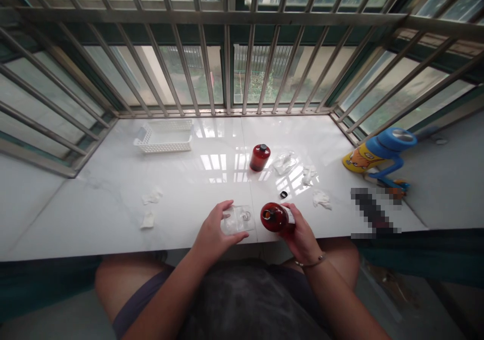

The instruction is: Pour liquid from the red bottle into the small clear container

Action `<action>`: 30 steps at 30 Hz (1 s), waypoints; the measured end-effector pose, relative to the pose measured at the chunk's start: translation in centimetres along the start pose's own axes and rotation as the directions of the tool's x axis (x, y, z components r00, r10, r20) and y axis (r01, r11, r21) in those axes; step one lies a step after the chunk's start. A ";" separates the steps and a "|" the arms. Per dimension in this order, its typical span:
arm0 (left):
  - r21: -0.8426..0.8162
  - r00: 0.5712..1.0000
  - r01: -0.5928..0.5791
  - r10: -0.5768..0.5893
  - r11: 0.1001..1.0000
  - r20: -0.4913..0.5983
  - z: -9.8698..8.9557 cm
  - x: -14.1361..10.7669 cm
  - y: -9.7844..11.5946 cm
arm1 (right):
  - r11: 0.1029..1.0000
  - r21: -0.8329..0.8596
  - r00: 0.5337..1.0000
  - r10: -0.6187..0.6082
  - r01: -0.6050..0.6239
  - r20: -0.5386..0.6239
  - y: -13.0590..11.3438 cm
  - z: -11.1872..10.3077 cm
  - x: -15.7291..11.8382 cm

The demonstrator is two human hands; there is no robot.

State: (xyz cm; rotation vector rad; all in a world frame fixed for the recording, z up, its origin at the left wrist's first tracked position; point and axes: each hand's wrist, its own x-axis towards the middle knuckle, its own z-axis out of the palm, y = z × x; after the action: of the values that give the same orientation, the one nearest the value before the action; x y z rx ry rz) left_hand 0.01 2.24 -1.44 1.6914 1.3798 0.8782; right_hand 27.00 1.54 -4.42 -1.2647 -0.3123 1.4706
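- Just then my left hand (pixel 215 225) was closed around the left end of a clear container (pixel 238 221), thumb stretched along its near side and fingers bent over its far corner, pinching it between them.
- That container was at the near edge of the tabletop (pixel 212 174), around the middle of its length; I could not tell whether its underside touched the surface.
- My right hand (pixel 302 231) was wrapped around the right side of a red-brown bottle (pixel 274 218), gripping it near its white label, with the open mouth facing up towards me.
- I held this bottle just right of the container, the two apart, also by the near edge; whether its base rested on anything was hidden.
- A bracelet (pixel 310 262) circled my right wrist.
- Just beyond the held bottle, a small black cap (pixel 283 195) lay on the tabletop.
- Farther towards the far edge stood a second bottle (pixel 260 158), dark-capped, with crumpled clear plastic (pixel 284 163) just beside it.
- Crumpled white scraps (pixel 321 199) lay right of the plastic and cap.
- Near the far left corner sat a white basket (pixel 164 139); two white pieces (pixel 147 220) lay between it and the near edge.
- By the right edge was a blue and yellow flask (pixel 378 151), and nearer to me a dark, pixelated patch (pixel 374 213).
- Metal bars (pixel 227 68) rose along the far edge.
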 end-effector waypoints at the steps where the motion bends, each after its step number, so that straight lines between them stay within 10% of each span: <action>1: 0.009 1.000 0.004 -0.004 1.000 -0.015 -0.3 -0.3 0.2 | 1.000 -0.019 1.000 -0.011 0.012 0.011 0.0 0.1 0.0; 8: 0.126 0.982 -0.179 0.186 0.976 -0.045 -1.1 -0.9 0.2 | 0.993 -0.100 0.997 -0.056 0.061 0.055 -0.2 0.6 0.0; 30: 0.108 0.989 -0.142 0.145 0.984 -0.018 -0.2 -1.4 -0.3 | 0.926 -0.304 0.974 -0.219 0.225 0.053 -1.5 0.6 0.1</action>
State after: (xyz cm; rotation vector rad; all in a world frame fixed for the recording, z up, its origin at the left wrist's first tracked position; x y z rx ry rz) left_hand -0.54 0.92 -1.72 1.8860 1.3557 0.9235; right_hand 27.35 2.45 -3.09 -1.4112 -0.6978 1.2712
